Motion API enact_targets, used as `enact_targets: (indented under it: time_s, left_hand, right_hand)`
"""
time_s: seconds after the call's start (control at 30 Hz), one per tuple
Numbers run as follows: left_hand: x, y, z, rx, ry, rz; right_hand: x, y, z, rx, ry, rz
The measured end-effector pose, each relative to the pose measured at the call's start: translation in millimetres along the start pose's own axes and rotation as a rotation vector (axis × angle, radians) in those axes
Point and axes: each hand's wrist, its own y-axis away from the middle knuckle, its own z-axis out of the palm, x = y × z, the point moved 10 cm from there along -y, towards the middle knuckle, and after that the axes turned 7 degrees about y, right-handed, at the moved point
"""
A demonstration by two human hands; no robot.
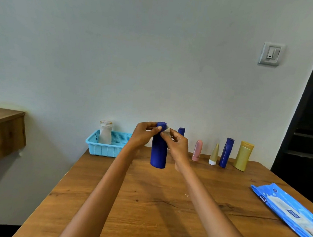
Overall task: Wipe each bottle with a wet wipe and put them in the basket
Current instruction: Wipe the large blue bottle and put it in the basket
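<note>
The left hand [144,134] gripped the blue bottle [158,152] near its cap, held upright above the surface [144,202] at the middle, while the right hand [176,142] pinched a wipe [167,130] against the cap. The bottle looked like light, stiff, smooth plastic, likely slippery once wet, so a hold round the body would be safest. The basket [105,148], far left, held one white bottle [105,132].

Grainy wooden table [163,204], perforated plastic basket [107,149], glossy wipes pack [285,211]
</note>
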Motion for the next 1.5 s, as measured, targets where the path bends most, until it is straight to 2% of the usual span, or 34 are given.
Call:
enact_targets:
  time_s: [0.17, 0.23, 0.33, 0.47, 0.73, 0.83, 0.93, 1.03, 1.1, 1.3, 1.43, 1.5]
  left_hand:
    - [-8, 3, 5, -0.106, 0.028, -0.076]
    - [-14, 1, 2, -0.082, 0.079, -0.103]
    - [-15, 2, -4, 0.013, 0.155, -0.109]
    - [-8, 0, -4, 0.062, 0.192, -0.080]
    - [-8, 1, -8, -0.053, 0.269, -0.089]
    - [-9, 4, 1, -0.125, 0.296, -0.091]
    - [-10, 2, 0, -0.105, 0.304, -0.076]
    - [-14, -1, -9, 0.021, 0.361, -0.065]
    - [-15, -1, -15, 0.085, 0.379, -0.067]
    - [-14, 0, -28, 0.188, 0.227, -0.052]
    - [-17, 1, -27, 0.159, 0.151, -0.064]
    - [-18, 1, -24, 0.143, 0.142, -0.072]
  right_hand:
    - [7, 6, 1, -0.089, -0.128, 0.054]
    - [4, 5, 0, -0.052, -0.036, 0.023]
    - [-9, 3, -3, 0.073, 0.230, -0.115]
    - [-32, 7, -4, 0.156, 0.307, -0.286]
    - [-22, 1, 0, 0.003, 0.050, -0.089]
    - [-18, 1, 5, -0.051, 0.017, -0.075]
    - [-27, 4, 11, -0.093, 0.161, -0.182]
    - [-39, 9, 21, -0.112, 0.372, -0.389]
    - [-39, 15, 28, -0.112, 0.502, -0.464]
    - [-24, 38, 23, -0.017, 0.670, -0.536]
    - [-15, 39, 35, -0.111, 0.695, -0.467]
    - [-21, 30, 37, -0.104, 0.698, -0.449]
